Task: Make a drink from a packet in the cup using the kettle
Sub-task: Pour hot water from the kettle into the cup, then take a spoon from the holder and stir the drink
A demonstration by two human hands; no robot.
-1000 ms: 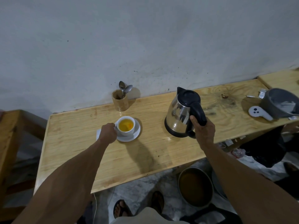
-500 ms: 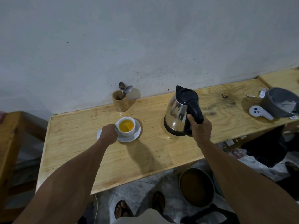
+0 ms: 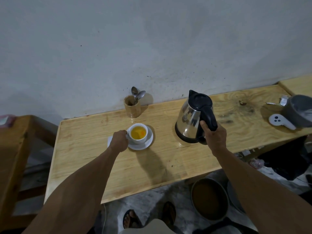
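A white cup [image 3: 141, 139] holding yellow-orange liquid stands on a white saucer [image 3: 146, 144] near the middle of the wooden table [image 3: 94, 162]. My left hand [image 3: 119, 140] is closed on the cup's handle at its left side. To the right stands a steel kettle [image 3: 189, 119] with a black lid and black handle. My right hand [image 3: 213, 135] grips that handle from the right. The kettle's base seems to rest on the table, upright.
A wooden holder [image 3: 132, 106] with two spoons stands at the wall behind the cup. A grey pot [image 3: 298, 112], a white kettle base [image 3: 280, 123] and torn packets [image 3: 283, 100] lie at the table's right end. A round pan [image 3: 209, 198] sits on the floor.
The kettle and my right hand have shifted slightly left and back on the table. My left hand has stayed on the cup's handle.
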